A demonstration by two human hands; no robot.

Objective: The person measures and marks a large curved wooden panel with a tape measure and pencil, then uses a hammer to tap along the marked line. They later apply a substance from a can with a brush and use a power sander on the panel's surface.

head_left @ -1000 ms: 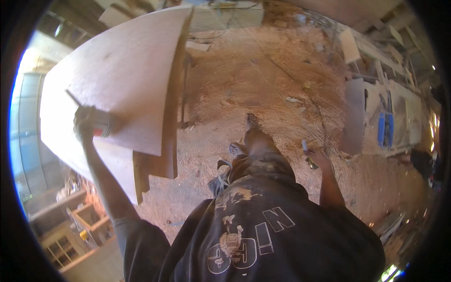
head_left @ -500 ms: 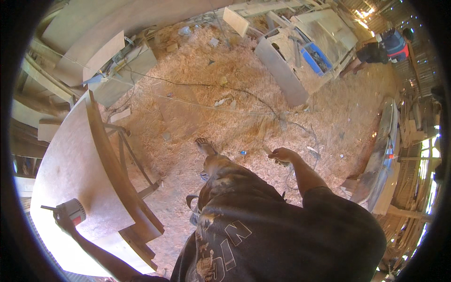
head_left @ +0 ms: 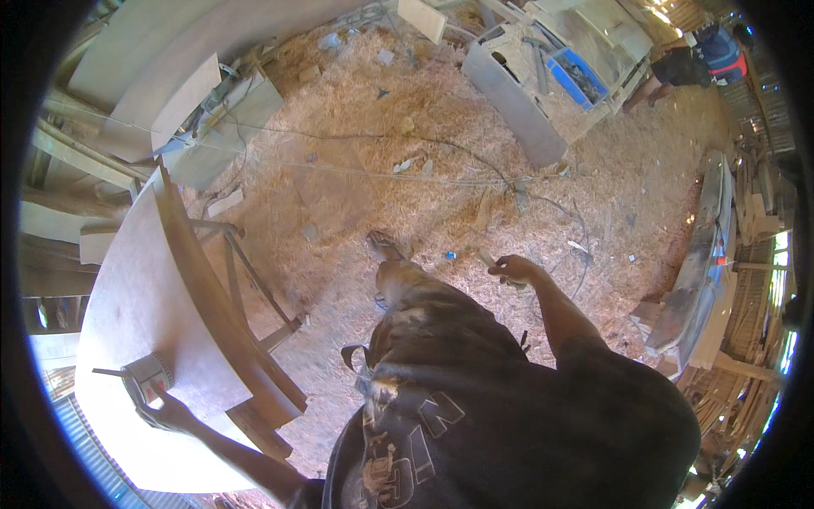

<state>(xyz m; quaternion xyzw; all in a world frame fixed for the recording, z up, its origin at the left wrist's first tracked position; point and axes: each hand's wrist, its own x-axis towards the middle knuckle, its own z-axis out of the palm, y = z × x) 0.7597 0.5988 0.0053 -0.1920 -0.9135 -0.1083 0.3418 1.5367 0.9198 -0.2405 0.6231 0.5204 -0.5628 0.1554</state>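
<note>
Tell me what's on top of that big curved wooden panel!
A round grey can seems to rest on the big, pale, curved wooden panel, a thin dark stick jutting from it. The left hand touches it. The can hides the wood beneath.

We saw grey and red on the can (head_left: 150,371), pinkish white on the board (head_left: 153,288), brown along its edge (head_left: 210,293), blue on the crate (head_left: 577,79), tan on the shavings (head_left: 339,187), and white-outlined lettering (head_left: 421,451) across our black shirt (head_left: 551,424).

One head-worn fisheye view looks down past the person's close torso (head_left: 534,416) to the floor (head_left: 339,182).
</note>
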